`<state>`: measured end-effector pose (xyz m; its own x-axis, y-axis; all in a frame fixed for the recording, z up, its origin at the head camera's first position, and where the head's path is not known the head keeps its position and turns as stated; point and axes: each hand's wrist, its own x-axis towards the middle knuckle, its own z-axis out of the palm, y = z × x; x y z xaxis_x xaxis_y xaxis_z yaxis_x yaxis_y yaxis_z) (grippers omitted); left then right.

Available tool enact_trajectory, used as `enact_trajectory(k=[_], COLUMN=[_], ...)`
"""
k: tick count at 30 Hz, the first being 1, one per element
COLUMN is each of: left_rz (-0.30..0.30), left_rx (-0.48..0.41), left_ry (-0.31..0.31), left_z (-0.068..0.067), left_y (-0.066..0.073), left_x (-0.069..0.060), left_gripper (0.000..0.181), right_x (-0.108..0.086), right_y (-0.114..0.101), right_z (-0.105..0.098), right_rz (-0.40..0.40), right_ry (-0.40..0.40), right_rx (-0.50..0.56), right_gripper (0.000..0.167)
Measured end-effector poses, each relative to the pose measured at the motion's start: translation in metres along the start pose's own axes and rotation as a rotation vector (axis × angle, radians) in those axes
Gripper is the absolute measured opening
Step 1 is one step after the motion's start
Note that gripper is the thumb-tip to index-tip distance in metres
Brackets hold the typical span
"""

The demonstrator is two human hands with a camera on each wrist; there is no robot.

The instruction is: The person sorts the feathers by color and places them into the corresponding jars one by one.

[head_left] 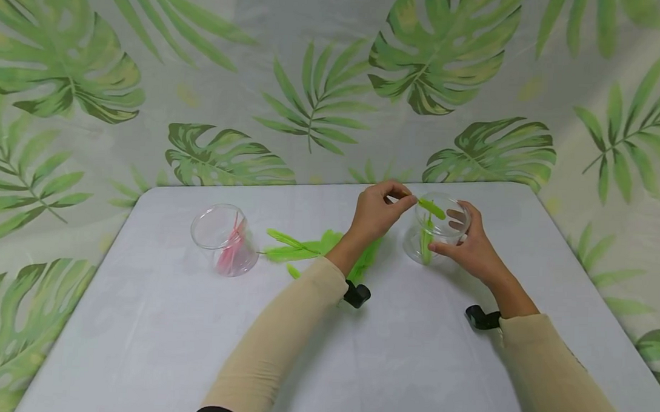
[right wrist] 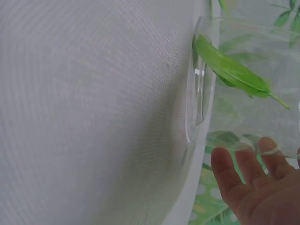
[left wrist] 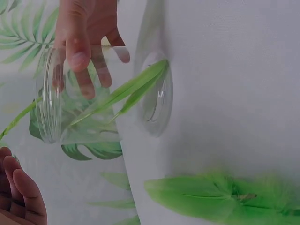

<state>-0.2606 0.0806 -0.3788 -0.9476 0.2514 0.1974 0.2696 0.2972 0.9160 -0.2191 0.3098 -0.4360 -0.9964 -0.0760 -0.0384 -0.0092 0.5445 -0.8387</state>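
Note:
My left hand (head_left: 381,208) pinches a green feather (head_left: 432,208) by its end, with the feather reaching over the mouth of a clear jar (head_left: 443,233). The jar stands upright on the table. On its right side my right hand (head_left: 473,247) holds it, the thumb at the near side and fingers spread round the far wall. Inside stand green feathers (left wrist: 126,93), leaning against the wall. To the left of the jar a loose pile of green feathers (head_left: 292,252) lies on the table, partly hidden by my left forearm.
A second clear jar (head_left: 198,241) stands at the left, holding thin pink pieces (head_left: 231,251). The white table (head_left: 140,320) ends at the back against a leaf-patterned cloth (head_left: 325,24). A stray green feather piece (head_left: 293,271) lies in front of the pile.

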Motion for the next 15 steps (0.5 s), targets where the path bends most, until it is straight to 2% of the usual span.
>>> enact_trajectory(k=[15], left_rz=[0.007], left_rx=[0.042], left_ry=[-0.018], left_z=[0.015], left_y=[-0.002], left_x=[-0.001], left_gripper=[0.014], right_x=[-0.003], right_y=[0.000], right_z=[-0.001], right_rz=[-0.015], right_ry=[-0.006], right_rx=[0.027], right_gripper=[0.115])
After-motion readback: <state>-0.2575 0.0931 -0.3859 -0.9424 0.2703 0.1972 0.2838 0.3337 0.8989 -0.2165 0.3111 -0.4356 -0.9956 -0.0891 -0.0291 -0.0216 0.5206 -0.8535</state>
